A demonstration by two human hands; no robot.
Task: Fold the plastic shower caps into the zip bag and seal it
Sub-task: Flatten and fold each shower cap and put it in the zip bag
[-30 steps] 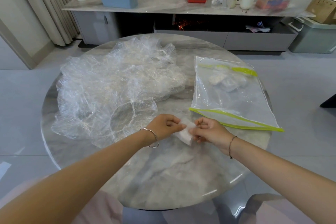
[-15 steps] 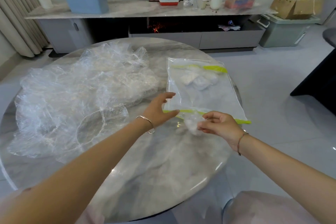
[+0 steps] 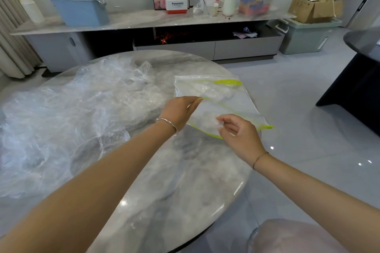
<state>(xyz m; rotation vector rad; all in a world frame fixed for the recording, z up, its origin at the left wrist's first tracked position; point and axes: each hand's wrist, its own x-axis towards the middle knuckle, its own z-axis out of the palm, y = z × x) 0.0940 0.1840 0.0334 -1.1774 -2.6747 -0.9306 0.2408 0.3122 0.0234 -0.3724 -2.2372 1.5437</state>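
Head view: the bag is laid on the right part of the round table, close to the right rim, and the right corner of its mouth is carried just past that rim, over the floor. The mouth, edged in green, is turned toward the person and is held agape: its upper lip is pinched and lifted by the left hand, while the lower lip is left on the marble. A folded cap, a small white crumpled wad, is pinched in the fingertips of the right hand and is seen between the two green lips, at the mouth. The bag is clear and flat, with a second green strip at its far end, and a few pale wads are seen through the film there. The left half of the table is covered by a pile of loose clear caps, spread out to the left rim and almost touching the bag's left side. Uncovered marble is seen from the hands to the near rim. A dark cabinet is set well apart on the right, with floor between.
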